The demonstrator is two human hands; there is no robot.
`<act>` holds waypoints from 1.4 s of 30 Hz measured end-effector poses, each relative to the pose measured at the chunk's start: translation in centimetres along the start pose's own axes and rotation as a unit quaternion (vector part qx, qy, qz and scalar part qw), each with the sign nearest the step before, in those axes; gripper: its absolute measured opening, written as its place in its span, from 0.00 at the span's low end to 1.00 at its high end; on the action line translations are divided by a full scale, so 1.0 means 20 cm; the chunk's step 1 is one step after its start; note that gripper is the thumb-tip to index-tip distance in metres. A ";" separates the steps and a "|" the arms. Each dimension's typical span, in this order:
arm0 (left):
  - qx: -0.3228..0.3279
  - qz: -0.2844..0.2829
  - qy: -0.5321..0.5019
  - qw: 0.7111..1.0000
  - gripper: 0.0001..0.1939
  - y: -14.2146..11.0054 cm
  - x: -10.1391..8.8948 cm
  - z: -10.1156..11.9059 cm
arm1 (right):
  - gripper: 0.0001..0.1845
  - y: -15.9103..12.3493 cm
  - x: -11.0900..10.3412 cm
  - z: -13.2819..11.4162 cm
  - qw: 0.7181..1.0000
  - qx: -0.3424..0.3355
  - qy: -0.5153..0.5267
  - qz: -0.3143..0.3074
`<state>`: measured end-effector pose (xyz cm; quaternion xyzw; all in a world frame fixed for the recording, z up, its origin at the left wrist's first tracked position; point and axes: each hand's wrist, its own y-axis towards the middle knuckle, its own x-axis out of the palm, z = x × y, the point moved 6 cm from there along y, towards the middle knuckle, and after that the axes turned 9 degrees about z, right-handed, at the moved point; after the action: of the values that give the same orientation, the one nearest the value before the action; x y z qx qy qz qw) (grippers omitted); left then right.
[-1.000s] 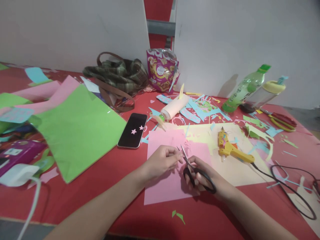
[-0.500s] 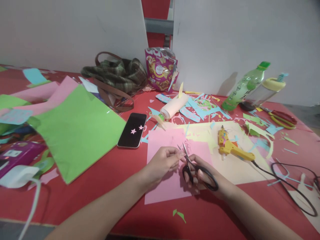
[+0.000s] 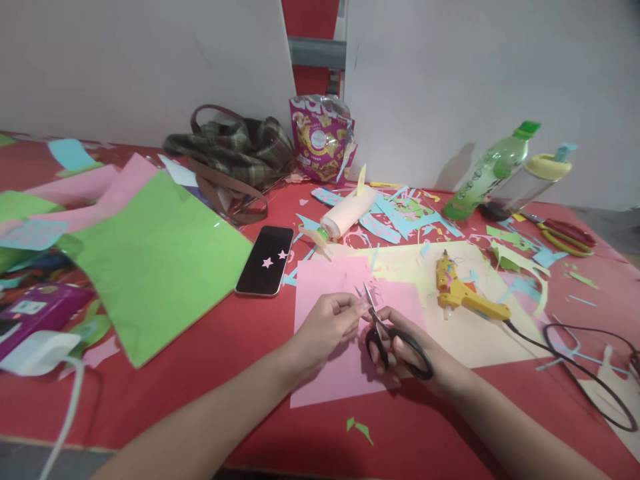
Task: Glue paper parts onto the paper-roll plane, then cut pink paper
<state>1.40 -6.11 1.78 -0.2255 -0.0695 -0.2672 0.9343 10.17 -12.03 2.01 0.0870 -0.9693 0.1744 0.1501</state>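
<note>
My right hand point(image 3: 395, 340) has its fingers through the black handles of a pair of scissors point(image 3: 376, 320). The blades point up and away, slightly apart, beside my left fingertips. My left hand point(image 3: 333, 323) is closed in a pinch at the blades; whatever sits between thumb and finger is too small to make out against the pink behind. Both hands are over a sheet of pink paper point(image 3: 320, 380), which has small pink scraps near its far edge. Two small pink paper stars point(image 3: 267, 263) lie on a black phone point(image 3: 255, 280) to the left.
A yellow glue gun point(image 3: 465, 297) with a black cord rests on cream paper point(image 3: 450, 350) at right. Behind lie a wrapped bottle point(image 3: 350, 212) and many paper scraps. A green sheet point(image 3: 160, 267) covers the left. A green bottle point(image 3: 493, 177) and scissors point(image 3: 565, 233) are back right.
The scissors' blades and handles have drawn slightly closer together. My left hand keeps its pinch in the same place.
</note>
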 end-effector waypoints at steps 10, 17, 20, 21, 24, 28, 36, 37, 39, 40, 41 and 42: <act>-0.011 0.000 -0.032 0.999 0.14 -0.01 0.02 -0.01 | 0.21 0.00 0.03 -0.02 0.999 -0.006 0.048 -0.014; -0.006 -0.006 -0.001 1.000 0.16 -0.02 0.02 -0.02 | 0.20 0.00 0.02 0.00 0.999 -0.011 0.045 -0.015; 0.002 0.001 0.008 1.000 0.16 -0.01 0.03 -0.01 | 0.17 0.00 0.01 0.01 0.999 -0.015 0.032 -0.014; 0.004 0.002 0.005 1.000 0.16 -0.01 0.03 -0.01 | 0.17 0.00 0.01 0.01 0.999 -0.017 0.027 -0.011; 0.007 0.007 -0.015 1.000 0.16 -0.02 0.04 0.01 | 0.17 0.00 0.00 0.01 1.000 -0.027 0.001 0.003; 0.004 0.015 -0.025 1.000 0.16 -0.03 0.04 0.01 | 0.17 0.00 0.01 -0.01 0.998 -0.043 -0.034 0.014; -0.006 0.011 -0.048 0.999 0.14 -0.02 0.02 -0.03 | 0.16 0.00 0.01 0.01 0.996 -0.065 -0.051 0.038; -0.009 0.009 -0.051 0.999 0.14 -0.02 0.02 -0.04 | 0.16 0.00 0.01 0.01 0.996 -0.067 -0.053 0.037; -0.016 0.005 -0.053 0.998 0.14 -0.02 0.03 -0.04 | 0.17 0.01 0.01 0.00 0.995 -0.070 -0.060 0.035; -0.018 0.003 -0.054 0.998 0.14 -0.02 0.03 -0.03 | 0.18 0.01 0.01 0.00 0.995 -0.072 -0.064 0.034; -0.018 -0.001 -0.056 0.998 0.14 -0.03 0.04 -0.03 | 0.18 0.01 0.01 0.00 0.995 -0.072 -0.067 0.033; -0.018 -0.006 -0.058 0.998 0.13 -0.03 0.05 -0.02 | 0.18 0.01 0.01 0.00 0.995 -0.071 -0.070 0.033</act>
<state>1.90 -7.16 1.85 -0.2568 -0.1201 -0.2602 0.9230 9.93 -11.89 2.06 0.0563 -0.9896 0.1037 0.0823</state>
